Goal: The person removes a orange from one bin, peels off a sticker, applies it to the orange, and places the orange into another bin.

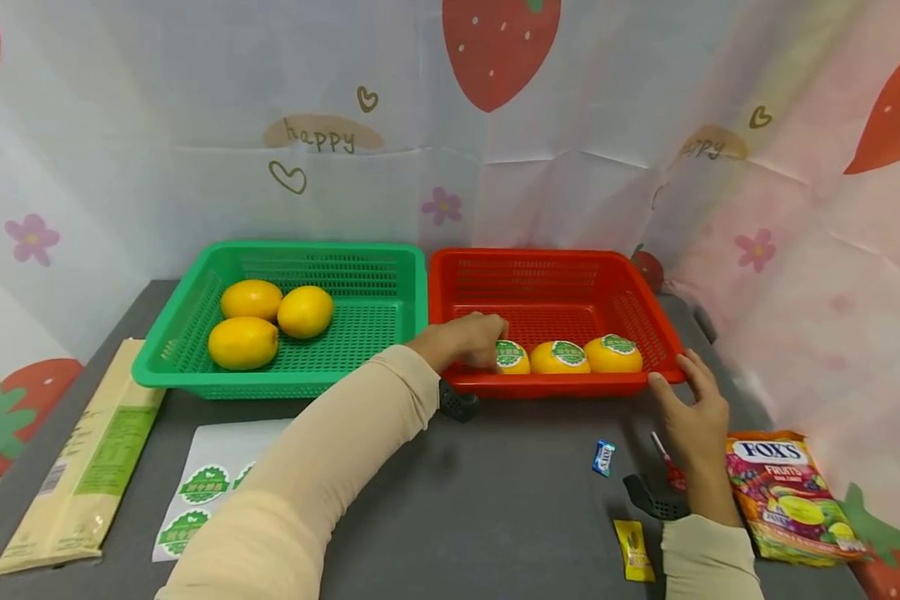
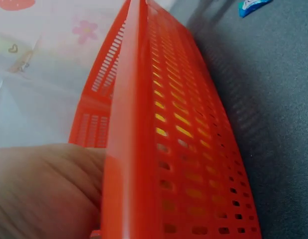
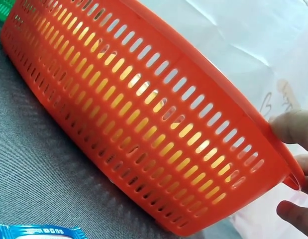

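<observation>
My left hand (image 1: 468, 337) reaches over the front rim into the red basket (image 1: 555, 389), right at the leftmost lemon (image 1: 512, 357). Most of its fingers are hidden, so I cannot tell whether they grip that lemon. To the right sit another lemon (image 1: 546, 358) and a third (image 1: 607, 360), all wearing round green-and-white stickers. In the left wrist view the back of the left hand (image 2: 49, 189) shows behind the basket's rim. My right hand (image 1: 693, 412) holds the basket's front right corner, thumb at the front and fingers on the side rim (image 3: 273, 130).
A green basket (image 1: 270, 390) with three plain lemons stands at left. In front lie a sticker sheet (image 1: 217, 446) and a long cream-and-green packet (image 1: 93, 458). Near the right arm are a blue wrapped candy (image 1: 603, 457), a yellow one (image 1: 633, 550) and a Fox's candy bag (image 1: 783, 492).
</observation>
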A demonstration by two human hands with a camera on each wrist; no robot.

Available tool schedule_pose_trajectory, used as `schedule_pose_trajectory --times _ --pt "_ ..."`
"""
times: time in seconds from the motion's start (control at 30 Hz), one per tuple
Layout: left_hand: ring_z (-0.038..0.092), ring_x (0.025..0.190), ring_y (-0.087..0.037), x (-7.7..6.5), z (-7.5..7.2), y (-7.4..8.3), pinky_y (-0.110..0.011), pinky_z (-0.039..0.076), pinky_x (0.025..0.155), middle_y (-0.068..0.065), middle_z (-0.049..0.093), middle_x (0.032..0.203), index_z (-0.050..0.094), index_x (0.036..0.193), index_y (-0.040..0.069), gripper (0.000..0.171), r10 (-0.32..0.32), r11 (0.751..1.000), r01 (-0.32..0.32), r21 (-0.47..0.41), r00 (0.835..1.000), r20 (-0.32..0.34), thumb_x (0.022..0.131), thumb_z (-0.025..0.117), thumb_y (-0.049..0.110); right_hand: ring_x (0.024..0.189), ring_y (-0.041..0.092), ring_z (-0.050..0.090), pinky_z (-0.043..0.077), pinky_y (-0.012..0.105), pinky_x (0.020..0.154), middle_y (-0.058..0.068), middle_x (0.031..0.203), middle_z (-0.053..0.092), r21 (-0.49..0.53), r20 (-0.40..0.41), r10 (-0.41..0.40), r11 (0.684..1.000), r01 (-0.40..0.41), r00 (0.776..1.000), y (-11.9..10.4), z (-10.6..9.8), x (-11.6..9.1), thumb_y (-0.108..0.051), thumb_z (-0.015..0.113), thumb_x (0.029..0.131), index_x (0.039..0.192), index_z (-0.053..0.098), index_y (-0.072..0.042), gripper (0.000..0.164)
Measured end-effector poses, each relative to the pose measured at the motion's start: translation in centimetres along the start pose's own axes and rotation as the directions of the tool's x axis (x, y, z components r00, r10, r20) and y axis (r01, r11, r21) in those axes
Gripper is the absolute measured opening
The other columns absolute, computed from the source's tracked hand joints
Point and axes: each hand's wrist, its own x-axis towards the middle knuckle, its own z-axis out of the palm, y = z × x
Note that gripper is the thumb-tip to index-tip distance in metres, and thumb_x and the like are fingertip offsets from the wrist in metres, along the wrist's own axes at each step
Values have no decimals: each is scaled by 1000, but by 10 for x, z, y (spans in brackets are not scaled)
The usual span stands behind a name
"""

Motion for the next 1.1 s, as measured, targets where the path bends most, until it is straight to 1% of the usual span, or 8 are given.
schedule_pose_trajectory --times 0.3,0.43,0.53,0.6,0.67,0.83,1.0,1.1 --pt "50 114 -21 1 2 0 -32 44 91 -7 55 132 51 140 8 65 -14 998 13 -66 1000 -13 84 77 31 137 18 34 25 34 109 0 150 39 32 -12 -31 999 31 999 -2 2 -1 -26 66 93 142 49 -5 56" --pt "47 121 -24 -6 -1 -5 -38 41 96 -8 53 135 49 141 12 70 19 978 -46 -203 991 -134 82 78 38 136 19 34 25 33 109 0 150 39 37 -11 -24 999 24 1000 -2 2 -2 -26 66 93 142 49 -5 56" --pt "47 122 -24 -23 -7 -10 -41 41 97 -8 53 135 51 139 14 65 38 936 -133 -325 958 -283 83 76 38 136 18 34 26 33 109 0 150 39 38 -14 -16 999 16 1000 -1 2 -1 -26 66 93 142 49 -6 56" --pt "46 122 -24 -41 -12 -15 -41 42 96 -8 53 135 53 137 14 62 34 904 -194 -380 921 -389 84 75 38 136 18 35 26 35 109 0 150 39 38 -13 -9 999 9 1000 -1 1 -1 -27 66 93 142 49 -7 56" --pt "45 122 -22 -63 -15 -24 -42 41 96 -6 52 136 56 135 14 58 28 880 -257 -400 868 -495 85 74 37 136 18 35 27 36 108 -1 150 38 44 -9 1 999 -1 1000 -1 1 -2 -27 66 93 143 48 -8 56" --pt "42 126 -22 -127 -16 -60 -45 38 98 -5 50 138 60 131 9 50 10 834 -404 -376 692 -722 86 74 28 137 19 34 27 37 108 -1 152 35 60 -2 25 998 -25 1000 -2 1 -2 -28 65 94 144 47 -10 57" --pt "35 131 -23 -188 -8 -109 -41 35 98 -6 49 140 62 128 4 47 -96 834 -416 -362 537 -838 84 76 13 137 20 33 26 38 108 -3 152 34 58 -4 45 997 -44 999 -4 1 -3 -28 64 94 145 46 -11 57" --pt "34 131 -23 -219 -1 -140 -35 31 98 -6 51 138 65 124 2 46 -178 850 -390 -354 420 -890 80 77 4 137 19 33 26 38 108 -5 152 33 66 -1 54 996 -54 999 -4 2 -4 -28 64 94 146 45 -12 57"
